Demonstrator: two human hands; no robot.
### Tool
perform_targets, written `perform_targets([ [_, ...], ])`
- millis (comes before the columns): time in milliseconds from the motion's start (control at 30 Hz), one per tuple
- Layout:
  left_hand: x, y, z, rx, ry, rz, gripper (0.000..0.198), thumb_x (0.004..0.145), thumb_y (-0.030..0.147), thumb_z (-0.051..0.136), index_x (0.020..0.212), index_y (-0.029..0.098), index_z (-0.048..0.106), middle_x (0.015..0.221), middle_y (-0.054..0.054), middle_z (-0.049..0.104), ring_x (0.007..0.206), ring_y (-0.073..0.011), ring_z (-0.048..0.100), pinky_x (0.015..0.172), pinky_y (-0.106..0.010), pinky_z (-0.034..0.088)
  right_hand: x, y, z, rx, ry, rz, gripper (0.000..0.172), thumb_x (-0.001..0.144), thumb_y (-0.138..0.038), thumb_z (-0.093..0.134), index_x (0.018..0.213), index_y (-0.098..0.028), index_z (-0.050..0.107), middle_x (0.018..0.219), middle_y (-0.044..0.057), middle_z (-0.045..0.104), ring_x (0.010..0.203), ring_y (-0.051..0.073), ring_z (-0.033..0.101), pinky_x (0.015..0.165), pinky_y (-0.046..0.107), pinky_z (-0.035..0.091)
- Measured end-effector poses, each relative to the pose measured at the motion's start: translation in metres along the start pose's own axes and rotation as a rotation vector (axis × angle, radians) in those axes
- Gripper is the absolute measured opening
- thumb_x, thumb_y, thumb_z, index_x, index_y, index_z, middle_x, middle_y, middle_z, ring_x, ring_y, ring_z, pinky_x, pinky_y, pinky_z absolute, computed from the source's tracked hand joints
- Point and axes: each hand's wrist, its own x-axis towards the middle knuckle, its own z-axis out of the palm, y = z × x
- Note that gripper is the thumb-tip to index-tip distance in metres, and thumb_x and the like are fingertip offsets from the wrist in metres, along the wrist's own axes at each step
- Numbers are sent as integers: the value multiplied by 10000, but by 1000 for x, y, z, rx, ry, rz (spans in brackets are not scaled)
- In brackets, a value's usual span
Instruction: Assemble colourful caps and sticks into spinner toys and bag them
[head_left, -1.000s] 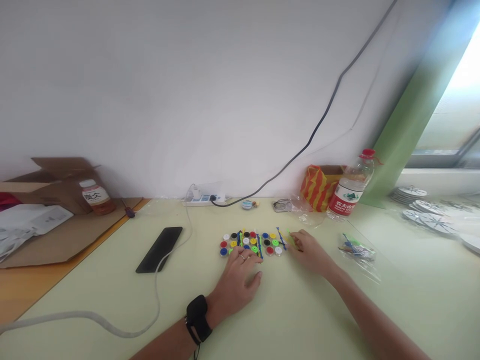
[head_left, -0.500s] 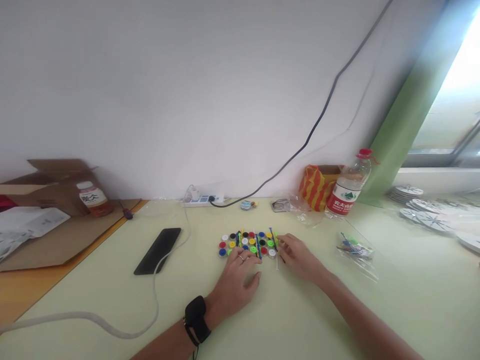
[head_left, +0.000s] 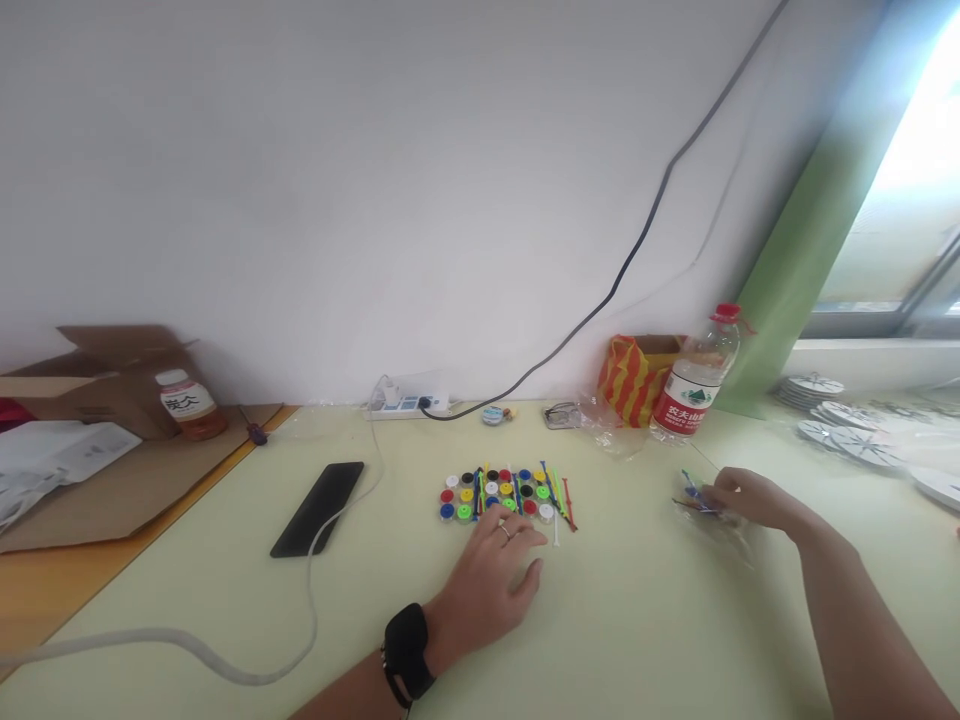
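Note:
My left hand [head_left: 501, 570] rests open on the table, its fingertips at the near edge of several small round pots with coloured lids [head_left: 448, 511]. They stand in rows, with thin coloured plastic sticks [head_left: 517, 494] lying between the groups. On the right side of the pots, more sticks lie slanted, among them a red stick [head_left: 570, 503] and a white stick [head_left: 556, 525]. My right hand [head_left: 750, 500] is at a small clear plastic bag [head_left: 731, 542] with coloured sticks in it. Its thumb and fingers are closed on the bag, and the hand hides part of it.
A black phone [head_left: 319, 510] and a white cable [head_left: 309, 590] lie to the left. Along the wall are a power strip [head_left: 405, 404], a striped bag [head_left: 626, 380] and a large water bottle [head_left: 682, 395]. Cardboard [head_left: 112, 485] and a drink bottle [head_left: 196, 415] stand far left, white discs [head_left: 855, 440] far right.
My right hand has moved right, from the sticks beside the pots to the plastic bag. A red stick now shows at the right end of the row. My left hand has shifted slightly right.

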Motion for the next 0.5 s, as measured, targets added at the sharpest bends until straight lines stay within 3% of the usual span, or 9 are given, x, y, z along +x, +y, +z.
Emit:
perform_targets([
  [133,16,16,-1,17,-92,101,175,924,190,552,1056,250,650,999,-54,697,999,-244,615,933,-420,506,6,-36,-1,14,-139,-42,186,710,-312,626,573,-219,542,629,46,651,603,199,583,542,294,418],
  [233,41,19,2,24,-169,141,152,900,239,584,1028,250,666,992,-50,712,994,-255,635,932,-431,488,14,-67,-1,20,-171,-85,132,679,-270,638,594,-211,556,622,14,635,584,167,567,527,262,399],
  [400,97,3,19,48,-195,7,199,898,266,578,1072,232,669,1067,-55,719,1030,-271,612,930,-442,479,24,-94,7,8,-120,-122,130,711,-295,668,643,-196,619,699,22,676,647,166,604,575,254,431],
  [500,119,-9,35,107,-233,-50,231,879,274,602,1088,208,675,1082,-82,708,1069,-301,575,934,-460,469,24,-102,13,-8,-36,-145,164,690,-333,724,659,-184,662,698,21,679,659,172,613,587,255,441],
])
